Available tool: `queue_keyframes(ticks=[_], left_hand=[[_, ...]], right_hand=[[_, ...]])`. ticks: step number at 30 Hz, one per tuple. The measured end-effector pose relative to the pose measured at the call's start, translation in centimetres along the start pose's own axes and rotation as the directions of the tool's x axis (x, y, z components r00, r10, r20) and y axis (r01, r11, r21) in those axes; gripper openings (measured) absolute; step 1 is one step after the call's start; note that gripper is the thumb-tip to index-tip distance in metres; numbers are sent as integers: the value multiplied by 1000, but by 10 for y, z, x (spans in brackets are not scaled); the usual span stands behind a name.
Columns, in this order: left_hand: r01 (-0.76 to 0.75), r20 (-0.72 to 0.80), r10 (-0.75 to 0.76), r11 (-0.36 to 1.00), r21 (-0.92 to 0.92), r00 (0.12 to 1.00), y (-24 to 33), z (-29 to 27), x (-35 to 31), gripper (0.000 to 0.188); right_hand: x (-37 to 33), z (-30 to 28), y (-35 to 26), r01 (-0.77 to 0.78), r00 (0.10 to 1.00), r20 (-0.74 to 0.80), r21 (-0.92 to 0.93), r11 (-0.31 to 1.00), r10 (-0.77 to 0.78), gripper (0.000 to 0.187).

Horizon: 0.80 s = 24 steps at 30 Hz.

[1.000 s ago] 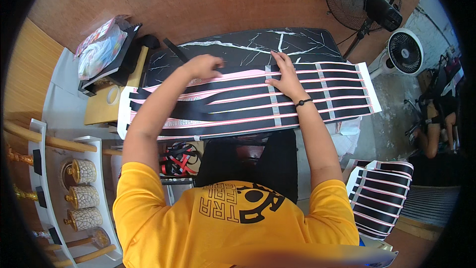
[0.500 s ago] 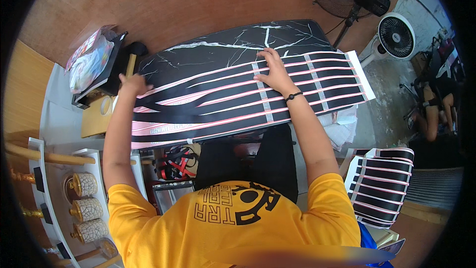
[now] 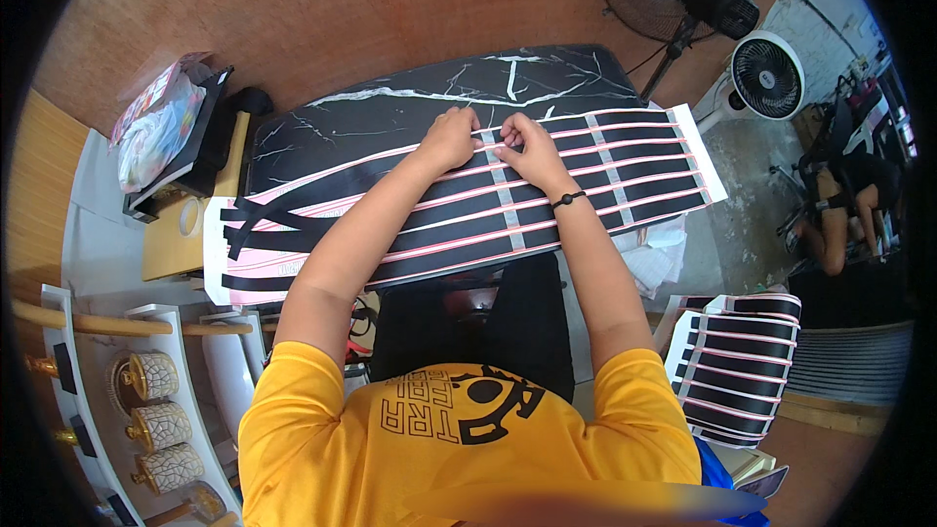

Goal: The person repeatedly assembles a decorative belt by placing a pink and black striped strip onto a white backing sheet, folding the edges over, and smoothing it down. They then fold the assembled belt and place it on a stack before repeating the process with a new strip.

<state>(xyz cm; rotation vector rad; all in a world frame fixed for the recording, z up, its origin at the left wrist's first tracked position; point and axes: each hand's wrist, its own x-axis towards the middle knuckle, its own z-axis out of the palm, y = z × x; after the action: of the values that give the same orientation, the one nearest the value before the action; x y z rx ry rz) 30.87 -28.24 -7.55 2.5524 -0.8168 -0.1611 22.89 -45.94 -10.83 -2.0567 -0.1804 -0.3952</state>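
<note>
A long pink-and-white sheet [image 3: 217, 254] lies across the dark marbled table, carrying black strips [image 3: 556, 161] side by side. Bands of grey tape [image 3: 505, 197] cross the strips. My left hand [image 3: 451, 141] is over the far edge of the sheet, its fingers bent together; what they pinch is hidden. Close on its right, my right hand [image 3: 532, 154] rests on the strips beside the same tape band, thumb and forefinger curled toward each other. Anything between those fingertips is too small to make out. At the sheet's left end, several black strip ends [image 3: 264, 220] lie loose and crossed.
Another striped sheet [image 3: 737, 371] hangs curved at my lower right. Two fans, one black [image 3: 717, 0] and one white [image 3: 768, 76], stand beyond the table's right end. Left are a roll of tape [image 3: 190, 218], a plastic bag [image 3: 161, 141] and shelved jars [image 3: 161, 426]. A person [image 3: 859, 200] sits far right.
My left hand has moved right from the sheet's left end to beside my right hand. The right hand's spread fingers have curled in. The loose strip ends now lie crossed on the sheet.
</note>
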Motion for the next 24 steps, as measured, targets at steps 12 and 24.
queue_keyframes(ticks=[12, 24], left_hand=[[-193, -183, 227, 964, 182, 957, 5, 3, -4, 26], [-85, -237, 127, 980, 179, 963, -6, -43, 25, 38]], right_hand=[[1, 5, 0, 48, 998, -22, -206, 977, -54, 42], [0, 2, -2, 78, 997, 7, -209, 975, -78, 40]])
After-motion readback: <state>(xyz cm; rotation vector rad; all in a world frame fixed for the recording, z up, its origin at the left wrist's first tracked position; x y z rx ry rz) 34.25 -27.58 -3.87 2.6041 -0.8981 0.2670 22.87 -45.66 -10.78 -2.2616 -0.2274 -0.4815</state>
